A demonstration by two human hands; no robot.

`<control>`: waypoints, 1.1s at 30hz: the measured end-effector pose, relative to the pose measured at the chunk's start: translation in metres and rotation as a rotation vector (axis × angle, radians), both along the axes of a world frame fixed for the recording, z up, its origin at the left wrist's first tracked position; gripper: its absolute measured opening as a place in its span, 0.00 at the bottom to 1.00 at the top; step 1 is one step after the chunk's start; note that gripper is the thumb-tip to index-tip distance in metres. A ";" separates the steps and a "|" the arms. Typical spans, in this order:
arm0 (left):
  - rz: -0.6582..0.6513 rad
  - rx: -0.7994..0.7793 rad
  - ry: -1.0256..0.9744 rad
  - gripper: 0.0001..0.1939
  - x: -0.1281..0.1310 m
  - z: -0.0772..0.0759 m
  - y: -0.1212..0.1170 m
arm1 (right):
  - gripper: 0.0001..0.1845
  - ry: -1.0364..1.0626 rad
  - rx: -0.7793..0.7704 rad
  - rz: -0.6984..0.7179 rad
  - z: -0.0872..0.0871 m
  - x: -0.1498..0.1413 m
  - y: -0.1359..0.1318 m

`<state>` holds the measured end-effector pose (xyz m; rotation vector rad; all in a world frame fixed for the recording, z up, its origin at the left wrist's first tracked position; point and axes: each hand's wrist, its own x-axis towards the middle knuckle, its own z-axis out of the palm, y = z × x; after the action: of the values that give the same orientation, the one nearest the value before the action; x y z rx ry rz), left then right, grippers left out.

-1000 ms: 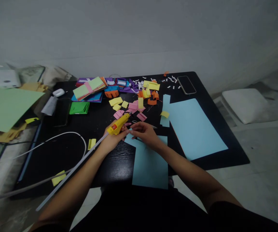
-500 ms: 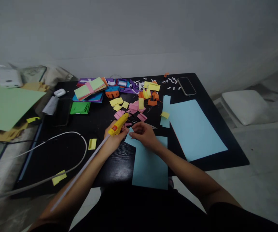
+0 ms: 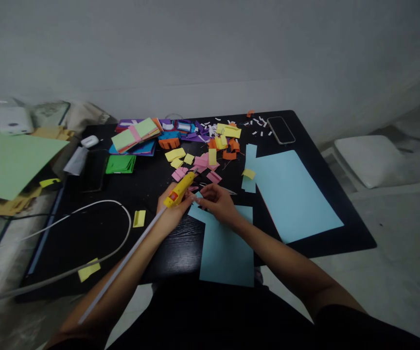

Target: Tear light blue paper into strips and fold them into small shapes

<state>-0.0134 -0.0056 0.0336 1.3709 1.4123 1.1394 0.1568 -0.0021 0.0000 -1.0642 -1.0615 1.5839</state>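
Observation:
My left hand (image 3: 171,214) is closed around a yellow glue gun (image 3: 179,189). The gun's tip points up and away from me, and a long pale glue stick (image 3: 122,262) runs back from it over my forearm. My right hand (image 3: 218,203) pinches a small light blue paper piece (image 3: 198,195) against the left fingertips; the fingers partly hide it. Beneath the hands is a light blue sheet (image 3: 228,257), overhanging the table's front edge, with a blue strip (image 3: 198,214) by its upper left corner. Scissors (image 3: 228,191) lie just beyond my right hand, partly covered.
On the black table (image 3: 122,187) are pink paper pieces (image 3: 202,163), yellow and orange scraps and a bundled paper stack (image 3: 137,135). A large blue sheet (image 3: 297,194) and a phone (image 3: 281,130) lie right. A white cable (image 3: 130,223) loops at left; a stool (image 3: 368,160) stands right.
The small blue piece at my fingertips has shifted slightly, with a dark gap now showing between it and the strip below. Both hands stay almost in place.

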 end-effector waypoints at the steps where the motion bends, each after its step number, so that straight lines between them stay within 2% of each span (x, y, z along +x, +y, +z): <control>1: -0.004 0.003 -0.016 0.11 0.001 0.001 0.000 | 0.23 0.009 -0.009 0.004 0.000 0.000 0.000; 7: -0.003 0.008 -0.031 0.12 0.002 0.003 -0.001 | 0.23 -0.050 0.005 0.084 -0.001 0.002 0.003; 14: -0.021 -0.025 -0.002 0.12 0.000 -0.002 -0.002 | 0.23 -0.116 0.041 0.186 0.008 0.007 0.003; 21: -0.021 0.005 0.079 0.12 0.000 -0.001 -0.007 | 0.24 -0.171 0.025 0.167 0.010 0.007 0.003; 28: -0.112 -0.016 0.125 0.11 -0.005 -0.005 -0.002 | 0.24 -0.205 0.054 0.163 0.009 0.005 0.003; 33: -0.069 -0.022 0.120 0.11 -0.003 -0.005 -0.006 | 0.24 -0.227 0.026 0.115 0.006 0.007 0.005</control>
<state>-0.0162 -0.0114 0.0289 1.4816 1.4456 1.0090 0.1639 0.0029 0.0057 -1.2053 -1.3125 1.5611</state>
